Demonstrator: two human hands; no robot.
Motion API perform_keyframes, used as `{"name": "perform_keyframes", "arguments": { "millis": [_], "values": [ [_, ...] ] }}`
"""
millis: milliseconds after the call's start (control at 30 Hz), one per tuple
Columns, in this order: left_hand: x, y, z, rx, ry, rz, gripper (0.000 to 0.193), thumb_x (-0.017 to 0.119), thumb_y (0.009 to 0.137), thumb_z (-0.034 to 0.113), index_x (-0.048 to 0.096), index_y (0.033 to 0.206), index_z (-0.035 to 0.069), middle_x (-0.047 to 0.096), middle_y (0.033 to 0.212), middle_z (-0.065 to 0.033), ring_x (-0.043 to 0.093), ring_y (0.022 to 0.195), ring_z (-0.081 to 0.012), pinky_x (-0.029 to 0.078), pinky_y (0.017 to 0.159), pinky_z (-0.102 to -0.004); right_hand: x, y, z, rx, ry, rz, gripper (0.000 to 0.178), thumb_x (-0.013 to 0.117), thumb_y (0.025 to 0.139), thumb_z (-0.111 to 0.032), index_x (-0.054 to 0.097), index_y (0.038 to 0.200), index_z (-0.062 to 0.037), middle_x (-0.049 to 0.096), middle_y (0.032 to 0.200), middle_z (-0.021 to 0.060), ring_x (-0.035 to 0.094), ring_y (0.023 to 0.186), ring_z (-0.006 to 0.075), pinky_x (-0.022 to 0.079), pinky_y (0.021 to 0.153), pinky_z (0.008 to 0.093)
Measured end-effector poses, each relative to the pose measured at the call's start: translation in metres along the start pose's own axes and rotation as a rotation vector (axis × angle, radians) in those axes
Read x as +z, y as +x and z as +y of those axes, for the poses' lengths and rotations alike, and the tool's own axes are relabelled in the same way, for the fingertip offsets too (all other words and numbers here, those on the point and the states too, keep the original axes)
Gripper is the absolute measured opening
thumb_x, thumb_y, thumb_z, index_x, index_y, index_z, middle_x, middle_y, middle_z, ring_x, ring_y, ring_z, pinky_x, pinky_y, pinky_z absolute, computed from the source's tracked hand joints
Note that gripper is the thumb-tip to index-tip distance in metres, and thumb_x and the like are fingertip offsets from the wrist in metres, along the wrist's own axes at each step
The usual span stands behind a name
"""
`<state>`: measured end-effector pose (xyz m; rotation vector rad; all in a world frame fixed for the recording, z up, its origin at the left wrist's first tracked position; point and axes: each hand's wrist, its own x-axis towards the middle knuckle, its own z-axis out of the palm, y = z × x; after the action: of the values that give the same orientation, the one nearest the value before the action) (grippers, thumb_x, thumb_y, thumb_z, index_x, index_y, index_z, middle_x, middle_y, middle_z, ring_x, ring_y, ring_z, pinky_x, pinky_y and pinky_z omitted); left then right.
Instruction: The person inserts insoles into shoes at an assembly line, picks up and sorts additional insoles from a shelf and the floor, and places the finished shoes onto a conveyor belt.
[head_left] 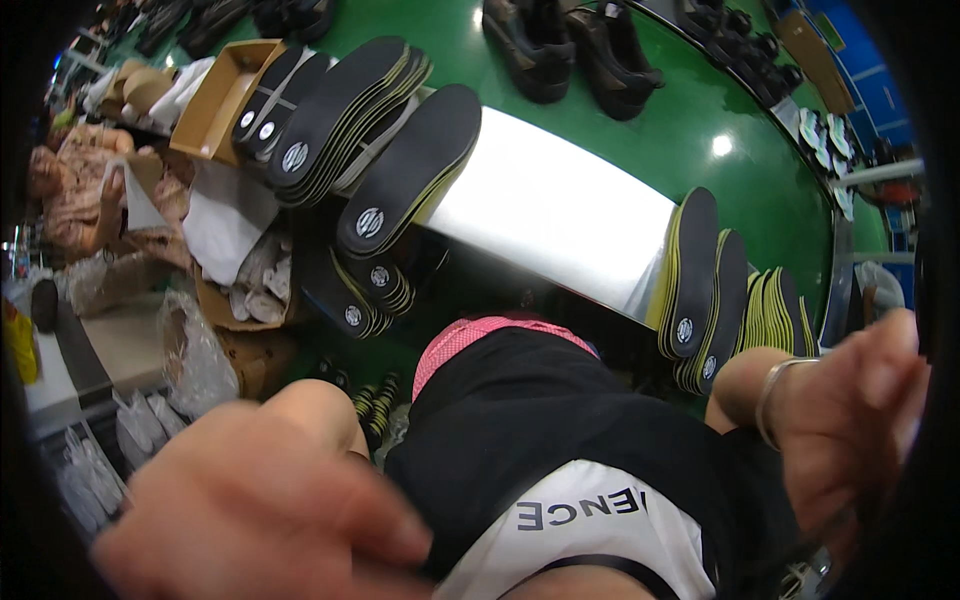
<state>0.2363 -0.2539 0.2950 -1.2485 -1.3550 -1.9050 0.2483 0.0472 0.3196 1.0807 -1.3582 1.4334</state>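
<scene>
Insoles (692, 265), foot-shaped, dark-topped, yellow-edged

Black insoles (692, 265) with yellow-green edges are gathered in close-set stacks at the right end of a silver tabletop (560, 190). Pale round marks are printed on two visible heels.

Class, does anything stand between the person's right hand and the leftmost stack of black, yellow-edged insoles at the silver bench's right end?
In this view, yes: other black, yellow-edged insole stacks lie between the bare right hand and that leftmost stack; nothing visible covers its top.
</scene>
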Motion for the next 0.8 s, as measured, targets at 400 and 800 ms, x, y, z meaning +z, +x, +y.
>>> {"name": "perform_keyframes", "arguments": {
  "millis": [400,800],
  "values": [
    [0.013,-0.157,-0.009,-1.179,-0.006,0.460,0.024,0.049,0.083,0.004,0.050,0.106,-0.003,0.052,0.095,-0.0064,0.054,0.081,-0.0110,0.044,0.074,-0.0226,0.082,-0.150,0.029,1.717,0.653,0.011,0.022,0.042,0.088,-0.020,0.040,0.101,-0.0023,0.043,0.113,0.0233,0.055,0.093,0.0322,0.052,0.069,0.0367],
    [0.087,-0.223,0.051,-1.181,0.480,0.922,0.024,0.047,0.087,0.020,0.055,0.098,0.000,0.051,0.096,-0.0071,0.050,0.082,-0.0133,0.042,0.070,-0.0237,0.092,-0.212,0.044,2.110,1.001,-0.753,0.016,0.052,0.081,-0.003,0.054,0.096,0.0016,0.053,0.105,0.0143,0.059,0.077,0.0172,0.051,0.066,0.0254]
  ]
}}
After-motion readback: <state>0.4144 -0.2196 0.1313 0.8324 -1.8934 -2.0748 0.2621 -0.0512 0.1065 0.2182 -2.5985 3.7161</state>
